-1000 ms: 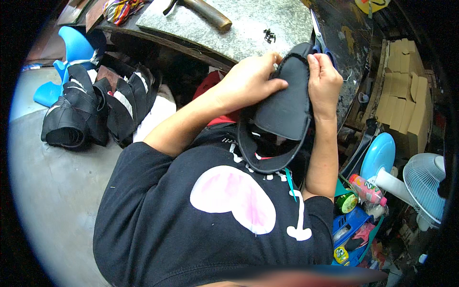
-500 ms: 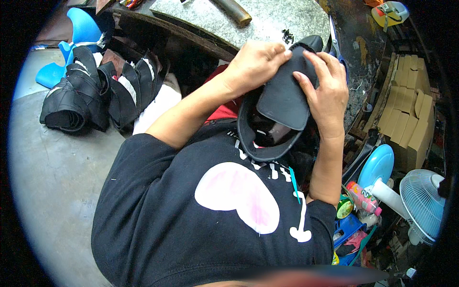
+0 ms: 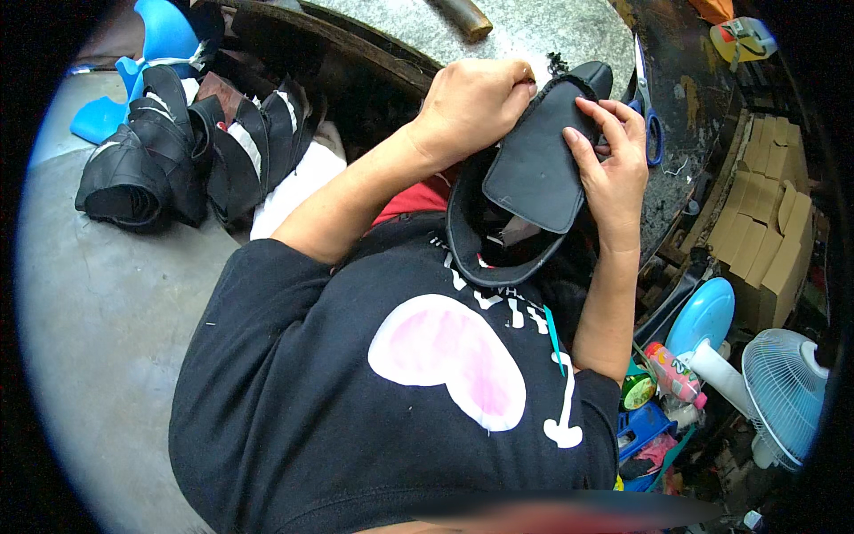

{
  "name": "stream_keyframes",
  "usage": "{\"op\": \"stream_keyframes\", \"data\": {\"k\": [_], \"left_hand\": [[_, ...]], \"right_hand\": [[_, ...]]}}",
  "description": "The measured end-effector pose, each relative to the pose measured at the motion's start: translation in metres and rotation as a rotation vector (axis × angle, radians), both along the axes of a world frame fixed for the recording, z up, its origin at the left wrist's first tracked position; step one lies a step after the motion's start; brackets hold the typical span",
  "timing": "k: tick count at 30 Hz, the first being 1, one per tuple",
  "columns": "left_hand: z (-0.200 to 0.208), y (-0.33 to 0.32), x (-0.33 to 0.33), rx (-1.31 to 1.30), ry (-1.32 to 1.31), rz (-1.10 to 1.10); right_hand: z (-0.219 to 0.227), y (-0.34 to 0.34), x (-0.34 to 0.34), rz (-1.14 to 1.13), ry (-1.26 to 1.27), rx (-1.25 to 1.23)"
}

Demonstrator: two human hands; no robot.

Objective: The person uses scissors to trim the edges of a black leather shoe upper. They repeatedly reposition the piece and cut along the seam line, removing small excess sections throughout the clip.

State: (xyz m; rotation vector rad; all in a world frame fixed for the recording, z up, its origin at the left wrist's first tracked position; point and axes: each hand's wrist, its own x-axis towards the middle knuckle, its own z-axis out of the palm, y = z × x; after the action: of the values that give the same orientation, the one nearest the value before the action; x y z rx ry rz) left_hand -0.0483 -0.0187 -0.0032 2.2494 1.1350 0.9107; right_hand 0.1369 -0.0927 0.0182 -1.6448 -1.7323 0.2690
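A black shoe upper [image 3: 463, 245] with a broad, smooth tongue flap [image 3: 538, 173] lies against my shirt front, below the stone slab's edge. My right hand [image 3: 614, 165] grips the flap's right side, thumb and fingertips resting on its face. Close to the flap's upper left edge, which looks fuzzy and dark, my left hand [image 3: 471, 107] is closed in a pinch. Whatever its fingers hold, if anything, is hidden. A small clump of black scraps [image 3: 558, 62] sits on the slab just beyond the flap.
Blue-handled scissors [image 3: 654, 125] lie right of the slab [image 3: 560, 27], which bears a brown cylindrical bar [image 3: 464, 18]. Rolled black pieces [image 3: 133, 178] and blue fan blades [image 3: 165, 40] are at left. Cartons [image 3: 765, 205], a standing fan [image 3: 783, 392] and a pink bottle [image 3: 673, 372] are at right.
My left hand has shifted slightly left, off the flap's edge, exposing more of the fuzzy rim. The right hand keeps its hold. The view has tilted a little.
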Motion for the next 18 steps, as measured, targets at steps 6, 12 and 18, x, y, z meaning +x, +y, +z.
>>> {"op": "stream_keyframes", "data": {"k": [6,12,18], "left_hand": [[0.001,0.007,-0.002,-0.063,-0.094,-0.068],[0.001,-0.012,-0.009,-0.272,0.114,-0.204],[-0.006,-0.019,-0.001,-0.385,-0.314,-0.229]], "right_hand": [[-0.001,0.0,-0.004,-0.005,-0.021,0.001],[-0.003,-0.001,0.021,0.068,0.075,0.013],[0.0,0.011,0.083,-0.402,-0.51,-0.315]]}}
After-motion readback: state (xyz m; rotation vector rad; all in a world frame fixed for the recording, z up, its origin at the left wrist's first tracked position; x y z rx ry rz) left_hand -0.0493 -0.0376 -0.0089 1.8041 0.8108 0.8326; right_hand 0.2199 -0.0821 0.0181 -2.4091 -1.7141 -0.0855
